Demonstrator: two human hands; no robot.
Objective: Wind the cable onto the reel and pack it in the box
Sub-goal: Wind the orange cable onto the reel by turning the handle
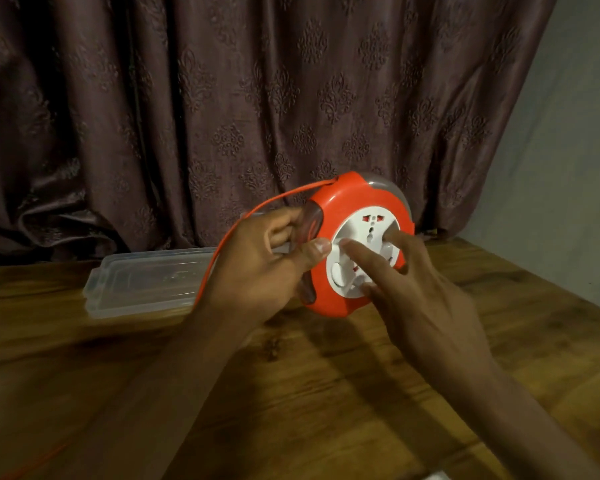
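Note:
An orange round cable reel [352, 199] with a white socket face stands on edge above the wooden table. My left hand [260, 271] grips its left rim, thumb on the front edge. The straight fingers of my right hand [409, 296] press on the white socket disc [368, 223]. A thin orange cable [243, 220] leaves the reel's top, arcs left and drops behind my left wrist. A clear plastic box [142, 282] lies on the table behind my left hand, partly hidden by it.
The wooden table [326, 393] fills the lower view. A dark patterned curtain [222, 98] hangs right behind it, and a pale wall [568, 150] stands at the right. A blurred orange streak of cable [39, 462] shows at the bottom left.

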